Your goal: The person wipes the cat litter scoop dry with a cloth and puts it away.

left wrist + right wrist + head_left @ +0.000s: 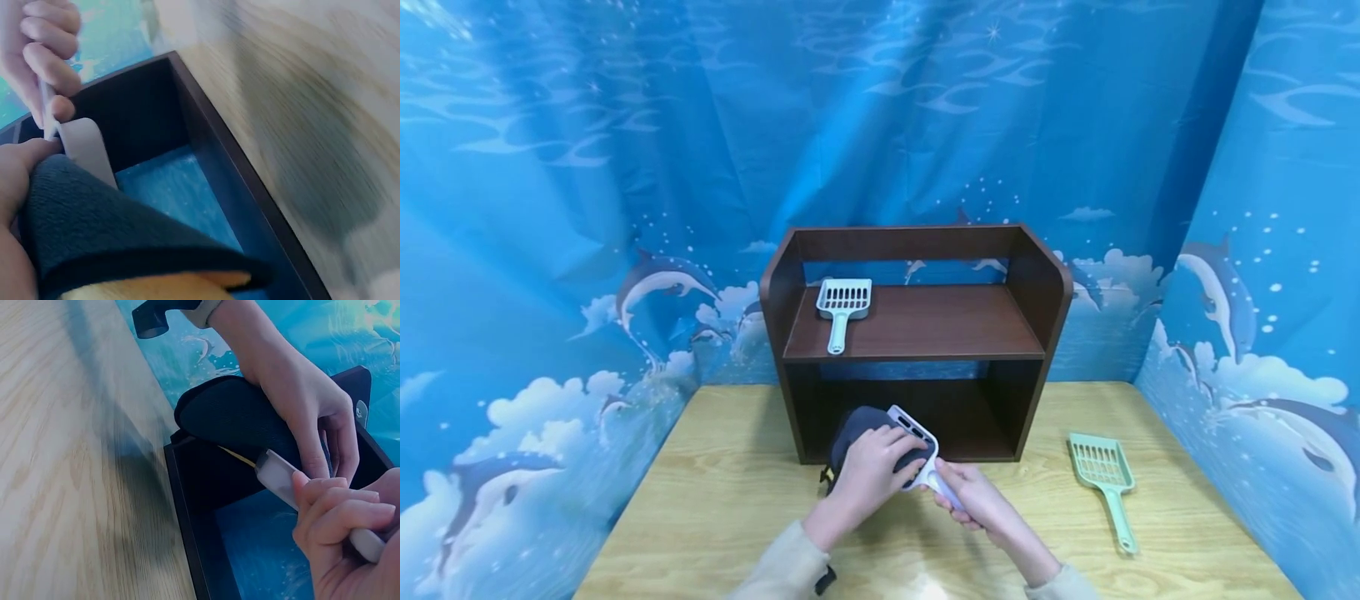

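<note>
My right hand (973, 497) grips the handle of a pale lilac litter scoop (931, 477), its slotted head tilted up toward the left. My left hand (871, 468) bends its fingers over a dark navy cloth piece (855, 427) and holds it against the scoop head. In the left wrist view the navy cloth (125, 219) looks thick and felt-like, with a yellow underside (150, 289); its exact kind I cannot tell. Seen from the right wrist, the cloth (228, 419) has a rounded end and partly covers the scoop (278, 479).
Behind the hands stands a dark brown two-tier shelf (925, 321). A pale blue-green litter scoop (838, 327) lies on its upper tier at the left. On the wooden table (700, 508), a green litter scoop (1116, 508) lies to the right.
</note>
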`<state>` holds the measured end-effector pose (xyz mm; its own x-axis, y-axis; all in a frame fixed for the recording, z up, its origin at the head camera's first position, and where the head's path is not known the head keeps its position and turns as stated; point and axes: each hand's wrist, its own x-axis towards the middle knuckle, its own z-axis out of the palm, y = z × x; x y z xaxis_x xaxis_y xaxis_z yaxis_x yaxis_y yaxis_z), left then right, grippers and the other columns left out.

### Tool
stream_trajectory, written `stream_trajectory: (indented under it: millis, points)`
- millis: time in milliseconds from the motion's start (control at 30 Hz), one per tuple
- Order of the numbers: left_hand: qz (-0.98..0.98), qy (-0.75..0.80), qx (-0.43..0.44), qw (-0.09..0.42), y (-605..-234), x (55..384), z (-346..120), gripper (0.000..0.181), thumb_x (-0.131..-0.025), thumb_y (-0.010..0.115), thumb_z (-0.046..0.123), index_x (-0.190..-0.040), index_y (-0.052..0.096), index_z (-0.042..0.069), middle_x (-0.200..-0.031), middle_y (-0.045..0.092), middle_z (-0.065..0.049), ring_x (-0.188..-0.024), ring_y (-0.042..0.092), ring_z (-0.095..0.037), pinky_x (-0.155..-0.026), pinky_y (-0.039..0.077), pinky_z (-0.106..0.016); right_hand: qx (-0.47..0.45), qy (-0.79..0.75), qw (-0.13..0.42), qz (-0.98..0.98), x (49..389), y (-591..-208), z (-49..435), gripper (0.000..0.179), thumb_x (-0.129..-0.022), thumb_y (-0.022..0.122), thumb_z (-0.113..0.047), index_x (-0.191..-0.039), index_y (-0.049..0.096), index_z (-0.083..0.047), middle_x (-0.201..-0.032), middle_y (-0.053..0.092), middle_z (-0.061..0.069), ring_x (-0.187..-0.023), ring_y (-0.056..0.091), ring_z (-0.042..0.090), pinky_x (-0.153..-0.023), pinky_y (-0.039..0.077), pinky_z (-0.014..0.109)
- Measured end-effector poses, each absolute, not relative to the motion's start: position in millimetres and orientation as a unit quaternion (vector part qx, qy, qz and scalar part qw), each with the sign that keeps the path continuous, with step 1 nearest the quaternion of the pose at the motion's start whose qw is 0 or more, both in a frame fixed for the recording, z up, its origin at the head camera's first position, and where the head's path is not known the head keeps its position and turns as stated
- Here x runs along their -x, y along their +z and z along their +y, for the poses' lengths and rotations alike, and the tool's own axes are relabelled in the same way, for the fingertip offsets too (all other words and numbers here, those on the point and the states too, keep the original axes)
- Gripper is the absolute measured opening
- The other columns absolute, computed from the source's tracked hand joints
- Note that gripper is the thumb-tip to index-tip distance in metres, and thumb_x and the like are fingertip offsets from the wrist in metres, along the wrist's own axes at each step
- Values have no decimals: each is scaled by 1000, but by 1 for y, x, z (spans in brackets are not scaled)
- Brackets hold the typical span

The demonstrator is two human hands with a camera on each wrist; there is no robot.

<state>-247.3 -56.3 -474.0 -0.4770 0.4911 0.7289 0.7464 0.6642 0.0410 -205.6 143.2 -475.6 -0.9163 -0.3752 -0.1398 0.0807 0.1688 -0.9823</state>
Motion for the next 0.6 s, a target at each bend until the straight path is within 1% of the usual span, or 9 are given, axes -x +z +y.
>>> stream_trajectory:
  millis: [167,267,333,467,600]
  points:
    - [-840,-107,350,402,-473,253,-63,21,-81,84,34,-98,76,25,-94,72,9,-83,64,-13,-67,46,-31,98,-631,175,749,205,-477,142,51,-110,37,-39,-107,64,4,-65,49,-5,-43,30,2,-38,23,16]
    - [-839,-98,317,431,-470,258,-70,23,-78,86,30,-97,75,22,-92,71,7,-82,65,-16,-68,47,-33,97,-630,173,751,203,-476,142,53,-110,37,-40,-108,64,6,-65,49,-5,-43,30,2,-38,22,17]
    - [-842,-105,292,441,-466,261,-73,24,-77,87,27,-97,75,20,-91,71,6,-82,66,-16,-67,46,-32,95,-631,173,750,202,-474,142,55,-110,37,-41,-109,64,7,-65,49,-5,-43,29,2,-38,22,17]
    - [-846,-125,269,442,-461,262,-74,22,-78,86,24,-96,75,17,-89,71,4,-79,66,-16,-63,45,-31,92,-636,170,747,201,-472,143,56,-110,38,-41,-110,63,8,-65,49,-4,-43,29,2,-38,22,17]
    - [-848,-140,273,432,-459,259,-65,22,-79,87,25,-95,75,16,-88,71,4,-78,66,-16,-62,46,-31,94,-639,168,745,202,-470,141,54,-111,36,-39,-111,62,9,-65,49,-5,-43,29,2,-38,22,17]
